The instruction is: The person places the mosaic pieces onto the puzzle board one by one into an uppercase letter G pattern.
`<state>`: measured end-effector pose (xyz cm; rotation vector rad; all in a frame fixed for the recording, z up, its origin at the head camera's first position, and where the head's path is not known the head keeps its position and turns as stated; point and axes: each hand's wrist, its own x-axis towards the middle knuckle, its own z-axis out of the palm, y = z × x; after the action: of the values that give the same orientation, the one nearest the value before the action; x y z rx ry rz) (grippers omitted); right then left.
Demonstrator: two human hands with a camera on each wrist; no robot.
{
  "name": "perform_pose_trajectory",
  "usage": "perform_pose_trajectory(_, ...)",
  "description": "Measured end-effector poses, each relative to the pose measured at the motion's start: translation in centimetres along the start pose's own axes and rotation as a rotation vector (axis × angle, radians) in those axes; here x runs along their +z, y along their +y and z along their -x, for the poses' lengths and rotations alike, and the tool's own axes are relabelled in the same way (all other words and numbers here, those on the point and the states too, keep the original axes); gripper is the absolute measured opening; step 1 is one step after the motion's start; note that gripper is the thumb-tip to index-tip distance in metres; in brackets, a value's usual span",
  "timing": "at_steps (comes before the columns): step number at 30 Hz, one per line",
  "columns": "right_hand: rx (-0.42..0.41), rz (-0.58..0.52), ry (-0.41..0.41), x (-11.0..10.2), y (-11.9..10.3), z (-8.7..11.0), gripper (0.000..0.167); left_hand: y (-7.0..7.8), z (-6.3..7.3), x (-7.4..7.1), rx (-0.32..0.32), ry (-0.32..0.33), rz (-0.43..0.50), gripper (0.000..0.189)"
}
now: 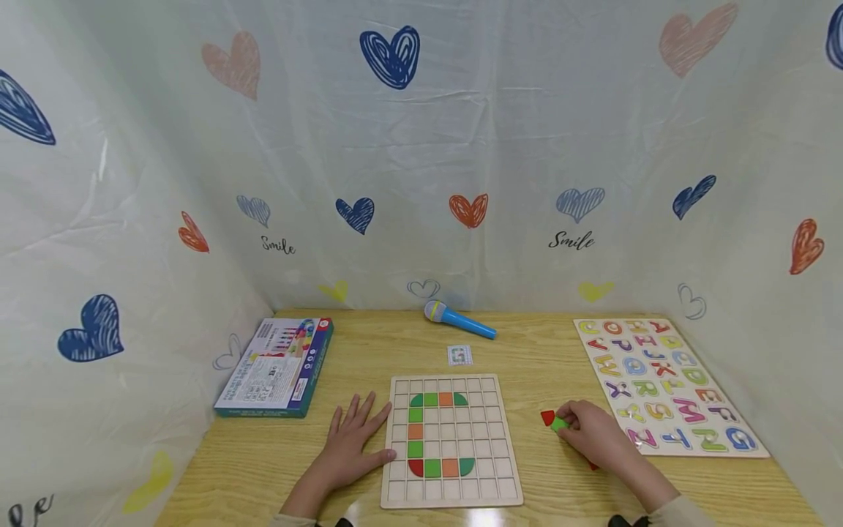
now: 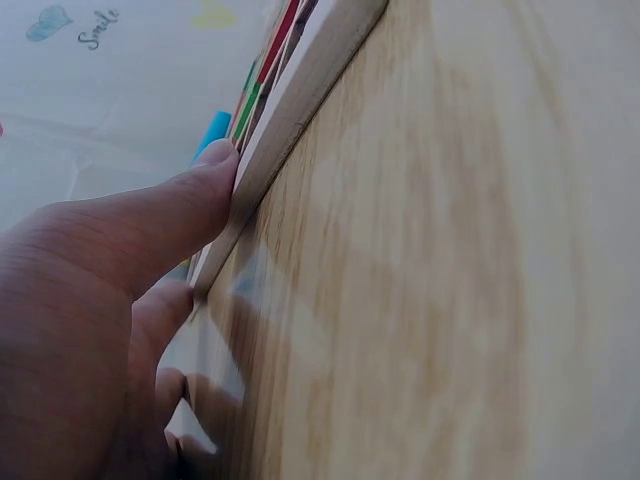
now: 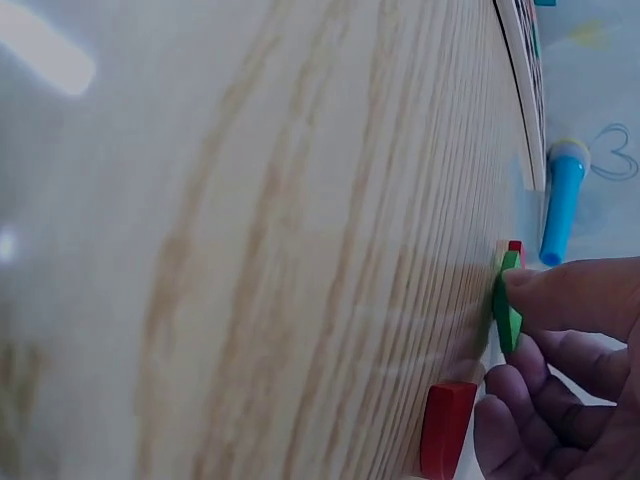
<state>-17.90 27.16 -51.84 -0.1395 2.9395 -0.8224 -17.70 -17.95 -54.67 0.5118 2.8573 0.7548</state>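
Note:
A wooden grid board (image 1: 489,439) lies on the table with green, orange, teal and red pieces set in a C shape. My left hand (image 1: 352,443) rests at its left side, fingers spread and thumb tip against the edge. In the left wrist view, the thumb (image 2: 190,205) presses that edge. Right of the board, my right hand (image 1: 593,432) pinches a green tile (image 3: 506,310) between thumb and fingers, close over the tabletop. Just beyond this tile lies a red piece (image 1: 547,417). Another red block (image 3: 447,428) sits nearer the wrist, mostly hidden under the hand in the head view.
Behind the board lie a small pattern card (image 1: 459,355) and a blue toy microphone (image 1: 464,322). A flat box (image 1: 273,369) stands at the left. An alphabet puzzle board (image 1: 668,388) takes up the right side, near my right forearm. A heart-printed curtain (image 1: 421,146) encloses the table.

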Motion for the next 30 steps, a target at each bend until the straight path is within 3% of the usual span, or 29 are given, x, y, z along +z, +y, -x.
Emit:
perform_pose_trajectory(6,-0.042,-0.022,-0.025,0.1,-0.1,0.0,0.022,-0.1,0.1,0.0,0.004,0.003,0.007,0.082)
perform_pose_trajectory(13,-0.183,-0.068,-0.051,0.5,0.0,0.3,0.017,0.0,0.1,0.0,0.004,0.006,0.010,0.082)
perform_pose_trajectory(18,-0.246,-0.174,-0.067,1.0,-0.5,0.0,0.008,-0.1,0.1,0.0,0.004,0.004,0.010,0.082)
perform_pose_trajectory(24,-0.273,-0.293,-0.086,1.7,-2.0,-0.3,0.010,-0.2,0.0,0.1,0.003,0.004,0.002,0.082)
perform_pose_trajectory(30,-0.270,-0.349,-0.158,3.1,-4.1,-1.0,0.008,-0.1,-0.1,0.1,-0.002,0.000,0.000,0.082)
